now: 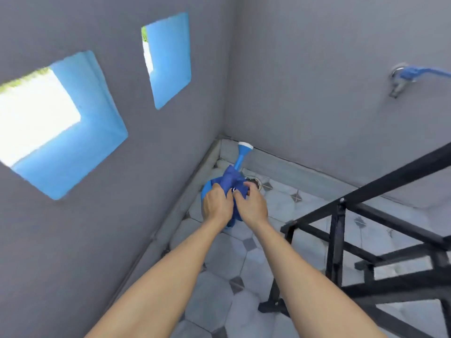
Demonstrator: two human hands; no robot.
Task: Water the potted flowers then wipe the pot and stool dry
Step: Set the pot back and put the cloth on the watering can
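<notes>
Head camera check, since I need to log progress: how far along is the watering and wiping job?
Done: cannot be judged, since no pot, flowers or stool are in view. In hand: the left hand and right hand together grip a bunched blue cloth above the blue watering can, which stands on the tiled floor in the corner. Left: wiping the pot and stool, as far as this view shows.

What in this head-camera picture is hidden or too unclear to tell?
- Watering can body: head view, covered by blue cloth and both hands.
- Potted flowers and stool: not in view.
- Hose on the tap: cut off by the right edge.
- Cloth wet or dry: cannot tell.
</notes>
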